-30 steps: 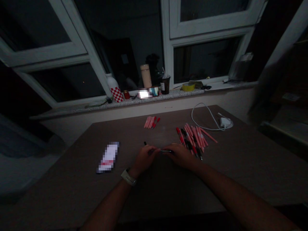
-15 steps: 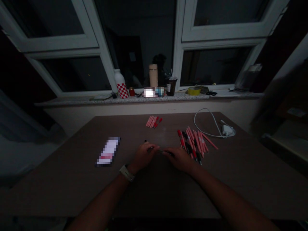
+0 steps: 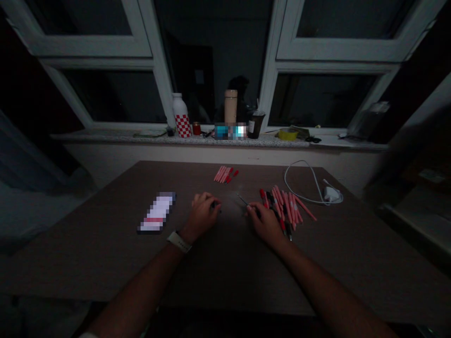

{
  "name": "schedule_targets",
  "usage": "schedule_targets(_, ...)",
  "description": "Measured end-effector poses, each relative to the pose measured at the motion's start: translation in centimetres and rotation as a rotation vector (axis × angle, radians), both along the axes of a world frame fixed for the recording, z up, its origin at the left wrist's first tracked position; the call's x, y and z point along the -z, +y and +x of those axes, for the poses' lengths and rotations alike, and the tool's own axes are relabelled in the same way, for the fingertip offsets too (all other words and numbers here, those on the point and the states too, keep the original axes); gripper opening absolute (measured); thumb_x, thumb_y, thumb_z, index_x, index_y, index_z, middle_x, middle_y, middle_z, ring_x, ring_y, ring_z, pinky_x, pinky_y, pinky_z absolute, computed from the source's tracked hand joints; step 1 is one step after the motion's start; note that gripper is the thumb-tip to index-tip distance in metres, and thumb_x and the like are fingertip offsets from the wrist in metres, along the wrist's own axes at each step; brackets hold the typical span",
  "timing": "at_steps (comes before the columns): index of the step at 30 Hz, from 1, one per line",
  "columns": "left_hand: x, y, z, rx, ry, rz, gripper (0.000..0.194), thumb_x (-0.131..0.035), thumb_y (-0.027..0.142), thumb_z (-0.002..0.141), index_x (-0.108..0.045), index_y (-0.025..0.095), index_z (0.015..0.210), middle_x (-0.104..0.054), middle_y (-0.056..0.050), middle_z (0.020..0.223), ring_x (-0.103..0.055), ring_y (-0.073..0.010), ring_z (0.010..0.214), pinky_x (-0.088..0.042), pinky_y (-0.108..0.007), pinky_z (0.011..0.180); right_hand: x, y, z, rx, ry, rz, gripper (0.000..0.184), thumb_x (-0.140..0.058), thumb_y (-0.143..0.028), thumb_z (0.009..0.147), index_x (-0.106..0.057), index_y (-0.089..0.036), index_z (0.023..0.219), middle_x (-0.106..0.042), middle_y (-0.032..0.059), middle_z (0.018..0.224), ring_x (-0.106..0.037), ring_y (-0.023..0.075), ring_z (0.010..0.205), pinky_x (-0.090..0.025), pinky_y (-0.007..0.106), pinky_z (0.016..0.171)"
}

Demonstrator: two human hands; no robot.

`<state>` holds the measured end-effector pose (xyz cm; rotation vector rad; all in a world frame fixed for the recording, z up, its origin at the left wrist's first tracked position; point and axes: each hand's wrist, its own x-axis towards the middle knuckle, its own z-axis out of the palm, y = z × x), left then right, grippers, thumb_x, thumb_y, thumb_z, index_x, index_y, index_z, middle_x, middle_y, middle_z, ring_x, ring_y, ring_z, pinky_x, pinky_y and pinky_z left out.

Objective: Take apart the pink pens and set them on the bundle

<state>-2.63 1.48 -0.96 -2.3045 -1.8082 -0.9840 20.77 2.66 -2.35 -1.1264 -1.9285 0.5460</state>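
My left hand (image 3: 202,216) rests on the brown table (image 3: 105,249), shut on a small black pen part (image 3: 213,204). My right hand (image 3: 266,225) grips a dark slim pen (image 3: 246,203), whose thin tip points up and to the left. The two hands stand apart. Just right of my right hand lies a loose pile of pink and red pens (image 3: 282,209), some with black parts. Its near end almost touches my right hand. A smaller bunch of pink and red pens (image 3: 223,174) lies further back.
A pixelated flat white object (image 3: 157,212) lies left of my left hand. A white charger (image 3: 331,194) and cable (image 3: 299,180) sit at the table's back right. The windowsill behind holds a checkered bottle (image 3: 181,115), a flask (image 3: 230,107), a dark cup (image 3: 255,126) and yellow tape (image 3: 288,134).
My hands have drawn apart, the left moving left and the right moving right. The pen part in my left hand has separated from the pen in my right. The view has tilted level.
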Motion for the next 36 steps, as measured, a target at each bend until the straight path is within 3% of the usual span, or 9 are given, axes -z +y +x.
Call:
schedule_targets(7,0.3,-0.6,0.2,-0.003,0.184,-0.05,0.019,-0.065,0.036,0.081,-0.069,0.025,0.096,-0.055,-0.008,0.106,-0.045,-0.0271,0.1,-0.036,-0.04,0.08,0.2,-0.1,-0.1,-0.022,-0.006,-0.024,0.022,-0.044,-0.032,0.095,-0.061,-0.019,0.098,-0.071,0.005,0.083,-0.067,0.0201,0.079,-0.047,0.029,0.072)
schedule_targets(15,0.6,-0.6,0.3,0.032,0.163,-0.079,0.01,-0.062,0.028,0.084,-0.069,0.025,0.09,-0.058,-0.007,0.104,-0.046,-0.0267,0.1,-0.035,-0.039,0.079,0.2,-0.2,-0.2,-0.05,-0.024,-0.037,0.021,-0.043,-0.033,0.095,-0.06,-0.02,0.096,-0.07,0.005,0.084,-0.066,0.0203,0.08,-0.046,0.029,0.07)
schedule_targets(21,0.1,-0.4,1.0,0.061,-0.16,-0.043,0.016,-0.056,0.035,0.088,-0.065,0.023,0.094,-0.065,-0.005,0.096,-0.053,-0.0227,0.097,-0.04,-0.037,0.084,0.3,-0.3,-0.3,-0.079,-0.04,-0.011,0.021,-0.045,-0.032,0.094,-0.061,-0.02,0.099,-0.07,0.0048,0.085,-0.065,0.0199,0.08,-0.045,0.029,0.071)
schedule_targets(27,-0.2,-0.2,1.3,0.132,-0.6,-0.128,0.027,-0.052,0.037,0.089,-0.063,0.019,0.105,-0.068,-0.004,0.094,-0.059,-0.0151,0.076,-0.046,-0.025,0.068,0.2,-0.5,-0.4,-0.13,-0.065,0.026,0.018,-0.05,-0.031,0.093,-0.062,-0.02,0.101,-0.07,0.004,0.088,-0.065,0.0189,0.08,-0.045,0.028,0.072)
schedule_targets(36,-0.5,-0.5,1.7,0.165,-0.614,-0.211,0.032,-0.052,0.043,0.088,-0.067,0.017,0.099,-0.07,-0.004,0.091,-0.059,-0.0149,0.072,-0.046,-0.024,0.065,0.1,-0.6,-0.4,-0.161,-0.102,0.027,0.018,-0.052,-0.03,0.092,-0.063,-0.02,0.102,-0.07,0.004,0.086,-0.065,0.0185,0.078,-0.044,0.027,0.07)
